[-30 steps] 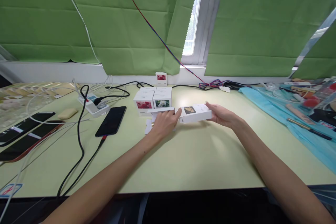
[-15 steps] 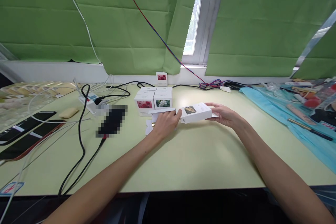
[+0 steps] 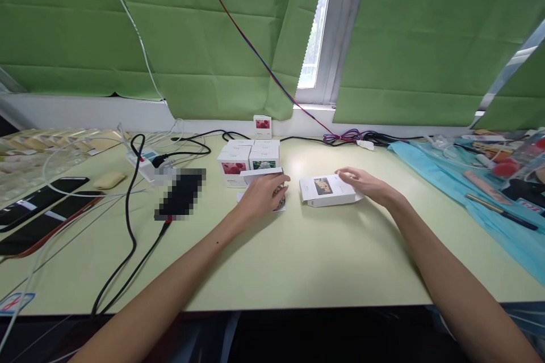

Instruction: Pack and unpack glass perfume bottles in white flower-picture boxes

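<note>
A flat white carton with a dark-and-gold picture on its top lies on the table, its right-end flap loose. My right hand grips its right end, fingers over the far corner; the thumb is hidden. To the left, my left hand curls over a folded white card insert, thumb and forefinger around a small dark patterned patch that I cannot make out. Most of the insert is under the hand. Just behind stand several white boxes with flower pictures, and another small box is by the wall.
Black cables and a blurred-out dark device lie on the left, near two phones and a power strip. A blue sheet with a pen and assorted items covers the right side. The table's front edge runs below my forearms.
The carton has come down onto the table, moving right and away from my left hand. My left thumb has drawn back from it, and that hand now curls over the insert.
</note>
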Demonstrator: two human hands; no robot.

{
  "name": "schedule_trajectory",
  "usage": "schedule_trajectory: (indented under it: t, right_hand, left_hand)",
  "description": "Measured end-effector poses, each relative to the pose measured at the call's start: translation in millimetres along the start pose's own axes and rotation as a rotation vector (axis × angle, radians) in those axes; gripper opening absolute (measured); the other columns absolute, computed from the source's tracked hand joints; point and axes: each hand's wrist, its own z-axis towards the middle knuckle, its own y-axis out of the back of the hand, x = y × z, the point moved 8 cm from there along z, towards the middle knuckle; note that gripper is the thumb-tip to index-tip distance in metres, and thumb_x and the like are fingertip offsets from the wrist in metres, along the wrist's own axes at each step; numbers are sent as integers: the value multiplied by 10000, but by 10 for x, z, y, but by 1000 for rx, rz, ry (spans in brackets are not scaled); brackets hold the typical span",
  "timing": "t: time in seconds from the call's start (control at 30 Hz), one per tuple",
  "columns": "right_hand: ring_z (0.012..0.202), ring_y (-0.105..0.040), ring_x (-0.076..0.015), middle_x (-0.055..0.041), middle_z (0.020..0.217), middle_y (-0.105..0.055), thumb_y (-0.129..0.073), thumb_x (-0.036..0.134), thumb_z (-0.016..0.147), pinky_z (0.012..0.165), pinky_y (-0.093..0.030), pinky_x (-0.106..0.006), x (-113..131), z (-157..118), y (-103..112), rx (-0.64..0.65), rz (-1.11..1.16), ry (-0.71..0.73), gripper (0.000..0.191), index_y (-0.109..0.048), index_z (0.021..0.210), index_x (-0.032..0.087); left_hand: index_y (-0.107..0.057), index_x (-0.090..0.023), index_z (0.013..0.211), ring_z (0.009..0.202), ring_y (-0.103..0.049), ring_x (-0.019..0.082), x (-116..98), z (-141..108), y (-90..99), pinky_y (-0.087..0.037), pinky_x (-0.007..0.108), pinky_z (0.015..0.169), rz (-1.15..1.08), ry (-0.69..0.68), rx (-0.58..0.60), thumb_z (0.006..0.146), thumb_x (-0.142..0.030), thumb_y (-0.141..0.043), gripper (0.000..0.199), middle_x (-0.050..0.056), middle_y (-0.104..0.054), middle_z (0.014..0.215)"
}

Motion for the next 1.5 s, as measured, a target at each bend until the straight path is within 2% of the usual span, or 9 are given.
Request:
schedule_trajectory:
  t: [0.13,0.27,0.47,0.57,0.73,1.1,1.2,1.33,1.5]
  right_hand:
    - [989,-658,-249,-108,1267,-630,-857,469,697,774,-526,-316,48,-26,-25,39,-126,53,707,-628,1336,271]
    - [954,-654,-254,-91,1128,-681,-859,451,669,750,-519,-321,53,28,-44,20,-120,122,648,-664,1247,232]
    - [903,-663,-252,-69,948,-695,-872,457,630,838,-515,-364,-41,161,79,-275,-314,99,764,-624,1308,205]
    - [901,-666,-260,-50,874,-691,-841,469,655,857,-507,-375,-47,192,80,-415,-444,113,690,-644,1259,200]
    - [961,-673,-287,-111,980,-727,-755,446,773,871,-501,-386,-28,224,-31,-532,-497,168,520,-644,1204,176]
    - [1072,-588,-334,-170,1082,-662,-618,432,901,962,-455,-454,14,307,-230,-538,-607,310,426,-667,1226,160]
    - [1138,-561,-357,-173,1153,-646,-579,413,927,994,-427,-507,77,249,-238,-585,-589,338,364,-691,1199,198]
    - [1237,-554,-336,-159,1246,-661,-473,403,1000,1129,-326,-550,344,40,-257,-656,-464,536,340,-689,1171,205]
    - [1226,-613,-271,-116,1373,-632,-537,466,975,1061,-472,-418,473,3,-469,-386,-191,660,519,-505,1446,248]
  left_hand:
    - [-707,-233,1123,978,-688,235,-11,-84,179,-506,313,810,-110,-40,85,997,-321,-467,285,44,-747,1105]
    - [-655,-260,1265,1073,-675,274,127,-204,205,-516,347,879,-72,32,190,962,-393,-545,349,54,-715,1236]
    - [-539,-313,1425,1342,-540,333,230,-277,82,-483,416,1040,-111,63,223,882,-439,-656,569,65,-551,1505]
    - [-567,-271,1393,1357,-520,348,207,-254,25,-469,439,1074,-120,56,192,842,-477,-693,602,97,-547,1496]
    - [-594,-204,1316,1313,-538,361,125,-229,-165,-475,459,1068,-108,80,223,819,-579,-676,628,148,-553,1443]
    - [-595,-219,1165,1114,-604,296,-400,-13,-431,-555,383,810,-250,-46,295,734,-591,-722,583,119,-522,1324]
    - [-590,-226,1178,1096,-605,287,-471,44,-487,-555,385,818,-275,-79,293,713,-587,-742,608,114,-514,1313]
    - [-582,-224,1176,1099,-598,279,-502,83,-523,-557,395,863,-293,-114,278,715,-575,-745,602,112,-506,1306]
    - [-589,-222,1214,1155,-579,302,-510,114,-544,-555,422,901,-330,-121,270,716,-539,-752,613,126,-515,1311]
